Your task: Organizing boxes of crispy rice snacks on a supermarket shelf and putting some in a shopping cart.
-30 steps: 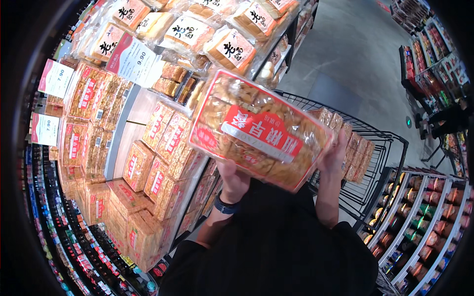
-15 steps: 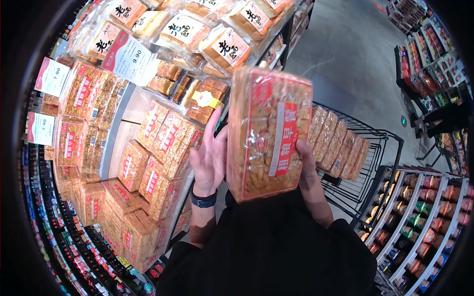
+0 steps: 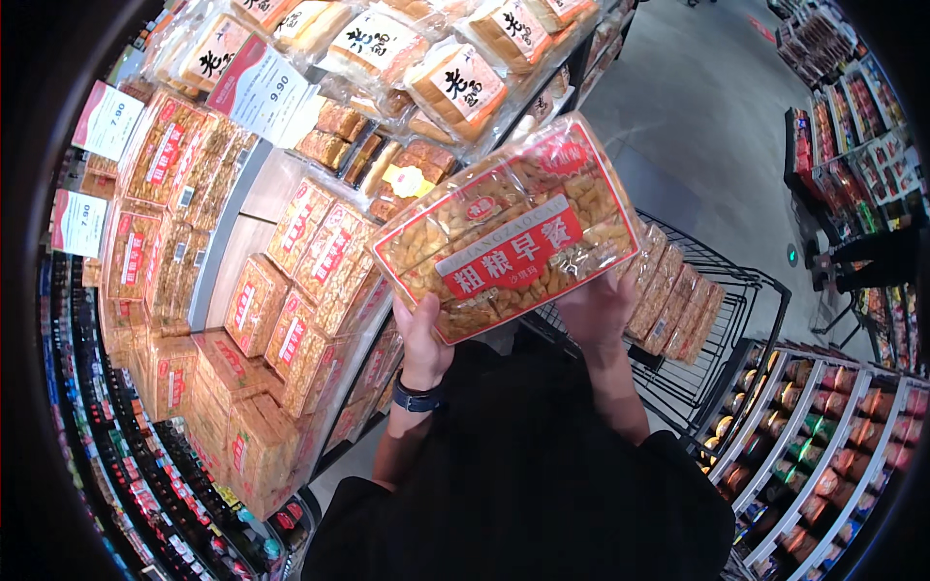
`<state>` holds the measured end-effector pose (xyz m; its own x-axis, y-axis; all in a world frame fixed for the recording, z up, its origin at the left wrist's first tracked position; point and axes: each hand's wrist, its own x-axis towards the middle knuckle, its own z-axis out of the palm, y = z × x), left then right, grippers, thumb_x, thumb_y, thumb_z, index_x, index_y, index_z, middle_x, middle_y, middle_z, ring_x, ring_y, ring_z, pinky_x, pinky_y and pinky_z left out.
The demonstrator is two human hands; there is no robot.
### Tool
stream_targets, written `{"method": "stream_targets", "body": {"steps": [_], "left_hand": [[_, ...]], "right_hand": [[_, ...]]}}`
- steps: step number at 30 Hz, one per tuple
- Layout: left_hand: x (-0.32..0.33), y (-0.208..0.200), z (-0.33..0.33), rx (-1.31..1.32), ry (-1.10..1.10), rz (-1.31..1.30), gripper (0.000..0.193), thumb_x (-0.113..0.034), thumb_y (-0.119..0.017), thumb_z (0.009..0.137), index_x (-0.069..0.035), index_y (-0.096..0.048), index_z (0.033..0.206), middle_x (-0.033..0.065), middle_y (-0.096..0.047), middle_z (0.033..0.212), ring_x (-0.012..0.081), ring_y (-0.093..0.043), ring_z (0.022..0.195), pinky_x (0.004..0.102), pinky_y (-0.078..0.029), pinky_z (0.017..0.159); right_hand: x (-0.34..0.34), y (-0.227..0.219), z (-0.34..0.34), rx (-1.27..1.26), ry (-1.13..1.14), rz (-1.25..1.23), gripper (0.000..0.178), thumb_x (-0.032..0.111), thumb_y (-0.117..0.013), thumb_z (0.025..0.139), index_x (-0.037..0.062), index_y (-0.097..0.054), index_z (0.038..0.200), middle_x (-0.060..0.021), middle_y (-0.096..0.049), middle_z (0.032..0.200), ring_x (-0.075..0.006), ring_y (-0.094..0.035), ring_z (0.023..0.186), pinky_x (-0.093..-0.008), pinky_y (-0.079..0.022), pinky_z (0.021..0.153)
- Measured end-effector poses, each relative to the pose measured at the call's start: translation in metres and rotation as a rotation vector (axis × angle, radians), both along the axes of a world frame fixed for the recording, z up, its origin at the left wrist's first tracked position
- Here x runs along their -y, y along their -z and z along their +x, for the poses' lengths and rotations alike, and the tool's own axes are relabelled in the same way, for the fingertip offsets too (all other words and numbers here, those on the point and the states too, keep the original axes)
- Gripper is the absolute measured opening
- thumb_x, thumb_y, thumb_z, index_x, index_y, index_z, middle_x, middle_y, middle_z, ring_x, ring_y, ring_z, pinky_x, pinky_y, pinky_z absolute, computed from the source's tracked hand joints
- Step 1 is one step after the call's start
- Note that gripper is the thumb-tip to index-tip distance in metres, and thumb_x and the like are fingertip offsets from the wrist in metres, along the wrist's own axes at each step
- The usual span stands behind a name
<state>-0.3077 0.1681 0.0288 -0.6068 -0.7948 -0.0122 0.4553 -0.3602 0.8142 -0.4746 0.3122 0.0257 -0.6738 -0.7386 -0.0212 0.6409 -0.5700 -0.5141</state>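
Observation:
A clear-wrapped pack of sachima pastry [image 3: 518, 276] with a red-edged label is held up in front of me, tilted with its right end higher. My left hand [image 3: 424, 344] is closed on its lower left corner, thumb on the front; a dark band circles that wrist. Under the lower right edge, my right hand [image 3: 596, 315] supports the pack, its fingers partly hidden behind it. To the left, similar sachima packs [image 3: 329, 252] are stacked on the display shelf. More wrapped packs [image 3: 668, 300] stand in a row in the black wire shopping cart [image 3: 727, 339] to my right.
Bagged bread loaves [image 3: 460, 87] fill the top of the display, with price signs [image 3: 262, 92] along its left. Racks of packaged goods [image 3: 823, 436] stand at lower right. A grey floor aisle [image 3: 678, 116] runs ahead, and a person's dark-clothed legs [image 3: 872, 259] show at far right.
The sachima pack has turned from upright to lengthwise, its label now facing me. My left hand, open beside it before, has taken its lower left corner. My right hand has shifted under the right end.

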Motion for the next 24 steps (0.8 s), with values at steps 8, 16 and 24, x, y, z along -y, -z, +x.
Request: {"method": "stream_targets", "body": {"steps": [8, 16, 24], "left_hand": [[0.004, -0.025, 0.002, 0.031, -0.039, 0.028, 0.069, -0.017, -0.063, 0.094, 0.0, -0.03, 0.152, 0.0163, -0.049, 0.147, 0.0263, -0.051, 0.134, 0.0409, -0.039, 0.114], [0.014, -0.044, 0.026, 0.097, -0.107, 0.018, 0.061, -0.025, -0.057, 0.099, 0.001, -0.035, 0.149, 0.0172, -0.051, 0.144, 0.0278, -0.054, 0.131, 0.0435, -0.043, 0.111], [0.025, -0.06, 0.065, 0.053, -0.271, 0.069, 0.061, -0.012, -0.059, 0.095, 0.002, -0.034, 0.148, 0.0183, -0.054, 0.14, 0.0257, -0.057, 0.128, 0.0401, -0.046, 0.109]], "right_hand": [[0.001, -0.005, -0.007, 0.002, 0.028, 0.105, 0.083, 0.061, -0.053, 0.096, 0.0035, -0.035, 0.153, -0.0156, -0.046, 0.152, -0.0321, -0.049, 0.136, -0.0526, -0.045, 0.109], [0.018, 0.001, -0.021, -0.118, -0.087, 0.064, 0.091, 0.051, -0.07, 0.087, 0.0009, -0.03, 0.151, -0.0141, -0.047, 0.148, -0.026, -0.048, 0.138, -0.043, -0.04, 0.114], [0.069, -0.011, -0.006, -0.183, -0.26, 0.071, 0.083, 0.053, -0.057, 0.095, -0.001, -0.033, 0.153, -0.0157, -0.047, 0.15, -0.028, -0.047, 0.138, -0.0444, -0.039, 0.114]]}}
